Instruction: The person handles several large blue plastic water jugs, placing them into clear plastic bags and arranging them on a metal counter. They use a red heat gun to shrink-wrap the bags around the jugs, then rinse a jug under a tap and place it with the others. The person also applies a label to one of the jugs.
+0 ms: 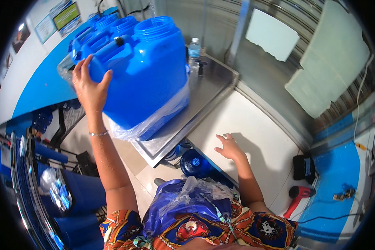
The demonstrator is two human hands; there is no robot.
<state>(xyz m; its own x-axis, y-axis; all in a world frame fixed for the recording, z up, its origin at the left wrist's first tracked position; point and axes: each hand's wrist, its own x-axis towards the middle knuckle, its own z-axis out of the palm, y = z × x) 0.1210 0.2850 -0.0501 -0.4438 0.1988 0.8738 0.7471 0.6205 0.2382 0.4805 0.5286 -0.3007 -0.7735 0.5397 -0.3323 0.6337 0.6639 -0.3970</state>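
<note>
Left hand (89, 89) splays against a smooth, boxy blue plastic container (150, 85); right hand (229, 148), loosely spread, holds nothing.

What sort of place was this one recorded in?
Probably a water-refilling station: a clear stream, apparently water, falls toward the open mouth of a large blue jerrycan on a stainless-steel counter, and a round blue water jug sits lower down.

I am seeing: a small bottle (194, 49) standing | a red gun-shaped tool (304, 193) lying near a black case (304, 168) | two pale sheets (272, 34) hanging
</note>
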